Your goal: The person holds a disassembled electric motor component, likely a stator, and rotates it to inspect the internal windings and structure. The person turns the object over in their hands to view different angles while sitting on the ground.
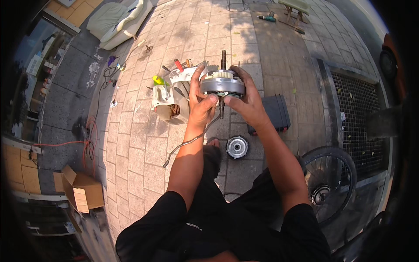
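Between both hands I hold up a hub motor core (222, 86), a silver ring with a pale toothed gear on top. Its dark axle stands upright, sticking out above and below, and a grey cable hangs from the lower end past my left forearm. My left hand (202, 100) wraps the left side, thumb on the lower edge. My right hand (247, 98) grips the right side the same way. On the paving below lies a round silver hub cover (237, 147). How far the fingers reach behind the motor is hidden.
Left of my hands stands a white container (163, 107) with several hand tools. A dark tool case (277, 114) lies to the right. Lower right is a bicycle wheel (352, 170); lower left, an open cardboard box (83, 190). An orange cord (61, 143) crosses the left side; a drill (267, 18) lies far off.
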Motion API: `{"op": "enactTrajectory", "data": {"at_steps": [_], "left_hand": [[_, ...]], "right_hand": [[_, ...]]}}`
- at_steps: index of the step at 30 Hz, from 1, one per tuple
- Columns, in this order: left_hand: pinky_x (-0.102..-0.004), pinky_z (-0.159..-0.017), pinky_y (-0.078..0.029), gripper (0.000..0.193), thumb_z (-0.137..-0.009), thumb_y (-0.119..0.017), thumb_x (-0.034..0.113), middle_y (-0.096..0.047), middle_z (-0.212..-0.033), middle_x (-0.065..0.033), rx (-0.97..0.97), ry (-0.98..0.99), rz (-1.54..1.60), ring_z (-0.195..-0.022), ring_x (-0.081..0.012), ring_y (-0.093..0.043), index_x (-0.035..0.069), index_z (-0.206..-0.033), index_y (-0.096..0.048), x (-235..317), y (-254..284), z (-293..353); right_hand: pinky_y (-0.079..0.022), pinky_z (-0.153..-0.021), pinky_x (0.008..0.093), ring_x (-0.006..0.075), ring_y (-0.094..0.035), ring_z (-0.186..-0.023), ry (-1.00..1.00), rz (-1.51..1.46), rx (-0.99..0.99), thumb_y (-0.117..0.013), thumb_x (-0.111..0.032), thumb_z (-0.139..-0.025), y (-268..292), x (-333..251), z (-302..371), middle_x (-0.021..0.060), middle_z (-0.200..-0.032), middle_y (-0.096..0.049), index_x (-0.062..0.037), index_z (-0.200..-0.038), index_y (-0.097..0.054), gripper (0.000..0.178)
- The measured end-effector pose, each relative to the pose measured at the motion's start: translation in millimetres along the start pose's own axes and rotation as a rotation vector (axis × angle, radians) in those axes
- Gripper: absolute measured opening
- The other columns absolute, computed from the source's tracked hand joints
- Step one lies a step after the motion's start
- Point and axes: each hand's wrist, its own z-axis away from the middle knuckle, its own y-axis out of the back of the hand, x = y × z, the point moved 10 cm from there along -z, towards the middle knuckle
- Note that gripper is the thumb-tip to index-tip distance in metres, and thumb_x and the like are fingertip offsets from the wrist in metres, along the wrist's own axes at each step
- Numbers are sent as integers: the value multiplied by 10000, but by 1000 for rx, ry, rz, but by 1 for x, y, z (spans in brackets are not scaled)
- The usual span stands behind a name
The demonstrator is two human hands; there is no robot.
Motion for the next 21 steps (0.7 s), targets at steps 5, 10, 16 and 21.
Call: {"op": "enactTrajectory", "data": {"at_steps": [5,10,16,21], "left_hand": [[-427,-1157,-475,1202,-722,-964,208,-559,-1421,-167,-17,-29,-10,-1332,-308,-591,23,-1669,-248,-1,-3,2],[-433,-1161,-474,1222,-702,-983,192,-563,-1415,-167,-10,-33,-4,-1335,-312,-590,26,-1666,-252,1,-5,1],[-445,-1153,-483,1238,-679,-1011,225,-569,-1427,-185,-9,-50,-39,-1340,-326,-596,38,-1655,-273,11,-7,1],[-444,-1144,-495,1245,-672,-1023,252,-571,-1440,-198,-17,-72,-71,-1335,-329,-608,41,-1650,-281,17,-10,1]], "right_hand": [[-401,-1192,414,295,-492,-1418,12,1,-3,-880,-252,-857,3,-5,2,220,-1514,-488,71,-1608,-323,989],[-393,-1197,414,291,-488,-1419,21,7,-9,-897,-272,-851,2,-7,3,218,-1526,-472,65,-1612,-316,1015],[-404,-1186,402,274,-499,-1407,1,-15,-24,-903,-245,-844,-4,-8,3,197,-1526,-469,36,-1621,-314,1015],[-414,-1175,394,265,-510,-1396,-12,-31,-30,-906,-228,-838,-8,-11,4,190,-1525,-470,22,-1627,-309,1020]]}}
